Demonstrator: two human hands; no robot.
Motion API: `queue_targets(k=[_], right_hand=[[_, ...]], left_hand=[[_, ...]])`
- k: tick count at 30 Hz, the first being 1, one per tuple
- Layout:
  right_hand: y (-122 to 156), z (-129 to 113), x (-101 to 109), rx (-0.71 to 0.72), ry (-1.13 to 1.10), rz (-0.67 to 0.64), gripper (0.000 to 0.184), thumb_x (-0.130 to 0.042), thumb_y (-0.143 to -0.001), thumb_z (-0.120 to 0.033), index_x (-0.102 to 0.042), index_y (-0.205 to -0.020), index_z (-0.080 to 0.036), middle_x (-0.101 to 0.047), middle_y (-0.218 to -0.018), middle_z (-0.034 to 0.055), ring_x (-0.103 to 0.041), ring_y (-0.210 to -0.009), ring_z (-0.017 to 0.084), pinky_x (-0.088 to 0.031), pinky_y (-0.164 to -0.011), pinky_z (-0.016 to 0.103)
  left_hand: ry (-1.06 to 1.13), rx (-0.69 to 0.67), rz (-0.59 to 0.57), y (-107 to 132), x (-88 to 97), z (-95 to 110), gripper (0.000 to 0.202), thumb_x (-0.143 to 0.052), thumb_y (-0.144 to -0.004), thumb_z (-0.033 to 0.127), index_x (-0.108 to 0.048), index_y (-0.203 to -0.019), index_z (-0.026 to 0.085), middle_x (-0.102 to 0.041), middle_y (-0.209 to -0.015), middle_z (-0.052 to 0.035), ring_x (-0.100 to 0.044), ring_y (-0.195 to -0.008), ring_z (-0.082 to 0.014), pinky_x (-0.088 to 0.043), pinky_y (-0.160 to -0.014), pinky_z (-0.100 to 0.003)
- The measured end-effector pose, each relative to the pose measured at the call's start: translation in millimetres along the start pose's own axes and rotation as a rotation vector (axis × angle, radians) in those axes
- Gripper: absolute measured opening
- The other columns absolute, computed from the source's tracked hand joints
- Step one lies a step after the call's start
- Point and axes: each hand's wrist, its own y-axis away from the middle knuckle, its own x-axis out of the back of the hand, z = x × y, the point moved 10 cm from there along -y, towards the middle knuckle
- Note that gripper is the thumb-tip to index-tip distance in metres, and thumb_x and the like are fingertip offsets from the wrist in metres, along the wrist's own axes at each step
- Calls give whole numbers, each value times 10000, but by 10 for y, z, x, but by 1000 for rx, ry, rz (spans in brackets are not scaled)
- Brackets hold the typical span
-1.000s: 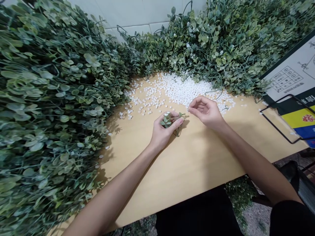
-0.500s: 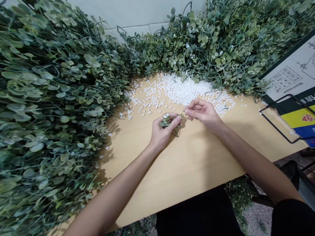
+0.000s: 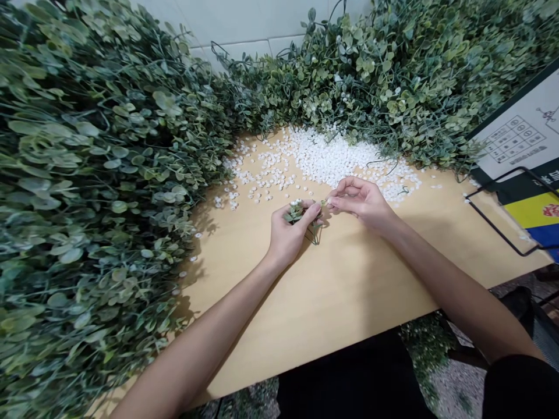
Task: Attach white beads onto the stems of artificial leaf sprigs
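My left hand (image 3: 288, 235) is closed around a small green leafy sprig (image 3: 297, 212) with tiny white buds, held just above the wooden table (image 3: 340, 291). My right hand (image 3: 364, 201) is pinched at the sprig's right tip, thumb and forefinger pressed together on something too small to name. Just beyond both hands a heap of small white bead-like pieces (image 3: 323, 160) lies spread over the table.
Thick piles of artificial green foliage fill the left side (image 3: 87, 192) and the back (image 3: 393, 75). A printed sign in a black wire stand (image 3: 519, 169) sits at the right edge. A tiled wall (image 3: 244, 23) rises behind.
My right hand has moved left from the white pieces to the tip of the sprig and closed its fingers there. My left hand has kept hold of the sprig.
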Motion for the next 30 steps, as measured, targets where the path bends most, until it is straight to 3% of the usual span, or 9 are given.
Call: queue_targets(k=[23,30], right_hand=[[19,-57,0,15,73,27,426,-975,-659,-376,-665,-894,-204,-767,-921,24,-741,-807,173,-624,-804,329],[42,-80,-72,33,85,-1,419,-984,-651,-344,-660,-877,-201,-775,-907,33,-720,-771,162,-598,-696,283]], left_hand=[[-35,28,-12,21,-36,12,290,-910,-737,393,-763,-816,156,-714,-752,-24,-684,-658,-135,-598,-683,-271],[-73,39,-61,39,-69,16,305,-842,-817,436,-754,-827,144,-694,-757,-35,-670,-678,-133,-572,-653,-251]])
